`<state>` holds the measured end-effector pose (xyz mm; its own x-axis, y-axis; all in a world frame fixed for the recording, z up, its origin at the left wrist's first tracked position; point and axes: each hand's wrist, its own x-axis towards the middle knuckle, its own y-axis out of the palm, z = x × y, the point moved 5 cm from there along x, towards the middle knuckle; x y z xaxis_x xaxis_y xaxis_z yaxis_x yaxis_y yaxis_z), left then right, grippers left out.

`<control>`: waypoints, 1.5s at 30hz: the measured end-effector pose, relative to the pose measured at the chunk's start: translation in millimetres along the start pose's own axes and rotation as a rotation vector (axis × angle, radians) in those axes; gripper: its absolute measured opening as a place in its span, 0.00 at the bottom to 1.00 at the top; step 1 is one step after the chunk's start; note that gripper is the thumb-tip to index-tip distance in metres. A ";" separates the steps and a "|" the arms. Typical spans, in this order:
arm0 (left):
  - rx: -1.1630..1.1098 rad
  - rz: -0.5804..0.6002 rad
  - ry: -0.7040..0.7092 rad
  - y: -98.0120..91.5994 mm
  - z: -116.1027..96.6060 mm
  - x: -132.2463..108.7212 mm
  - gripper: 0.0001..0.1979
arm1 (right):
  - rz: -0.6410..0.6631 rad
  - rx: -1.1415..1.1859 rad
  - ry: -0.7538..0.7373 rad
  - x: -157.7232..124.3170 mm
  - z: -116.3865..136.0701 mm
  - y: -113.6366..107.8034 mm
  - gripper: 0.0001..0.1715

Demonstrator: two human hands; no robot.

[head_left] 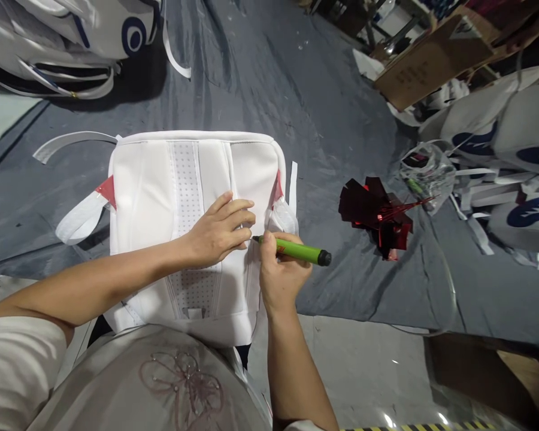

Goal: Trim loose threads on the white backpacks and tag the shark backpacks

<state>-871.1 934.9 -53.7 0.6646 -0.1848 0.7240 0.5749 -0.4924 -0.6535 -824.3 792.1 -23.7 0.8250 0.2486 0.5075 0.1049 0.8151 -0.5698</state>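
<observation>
A white backpack (157, 179) lies in front of me with its padded panel, which has a dotted mesh strip, facing up. My left hand (218, 233) rests on that panel right of the mesh, fingers stretched out and slightly bent, holding nothing. In my right hand (282, 263) is a green marker pen (299, 250) with a black end. Its dark tip points left, close to my left fingertips at the panel's right part; whether it touches the fabric I cannot tell. White straps (78, 218) with red patches stick out at both sides of the backpack.
The table has a grey cloth cover (269, 78). Dark red shiny strips (375, 209) lie to the right beside a clear plastic bag (429, 173). More white bags with blue marks (521, 137) are piled at far right, others (72, 42) at upper left. A cardboard box (431, 60) stands behind.
</observation>
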 end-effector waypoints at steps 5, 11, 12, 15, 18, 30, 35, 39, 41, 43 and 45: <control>0.011 0.036 -0.016 0.1 0.1 0.1 0.08 | -0.014 -0.020 0.009 -0.1 -2.8 -0.9 0.14; -0.002 0.062 -0.024 0.1 0.3 0.8 0.06 | 0.013 0.027 0.055 -1.9 -7.1 1.4 0.16; -0.002 0.065 -0.024 0.0 0.4 1.1 0.06 | 0.022 0.032 0.063 -1.8 -7.5 2.0 0.16; -0.001 0.061 -0.024 -0.9 0.5 1.9 0.06 | 0.030 0.040 0.074 -0.3 -7.6 2.1 0.16; -0.004 0.054 -0.026 -2.1 -0.1 2.5 0.06 | 0.056 0.061 0.059 2.1 -6.8 1.9 0.14; 0.002 0.048 -0.024 -0.3 -0.5 3.5 0.06 | 0.072 0.118 0.082 -0.2 -9.3 4.6 0.13; 0.012 0.068 -0.037 2.7 -2.5 0.5 0.07 | 0.025 0.150 0.113 -6.6 -13.6 2.2 0.13; 0.045 0.117 -0.007 -2.8 2.4 9.1 0.08 | 0.005 0.067 0.100 -2.7 -16.5 -0.1 0.14; 0.063 0.206 0.099 -13.1 7.4 21.1 0.11 | -0.023 0.115 0.107 -5.7 -13.5 -3.0 0.13; 0.120 0.335 0.236 -26.4 14.9 35.0 0.13 | -0.015 0.201 0.117 -21.3 -6.4 -4.8 0.11; 0.231 0.441 0.314 -39.3 27.1 48.5 0.14 | -0.034 0.240 0.109 -51.6 1.5 -5.3 0.09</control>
<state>-848.5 968.3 1.1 0.7115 -0.5905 0.3809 0.3890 -0.1205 -0.9133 -868.3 775.8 -45.9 0.8797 0.1717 0.4434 0.0097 0.9258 -0.3778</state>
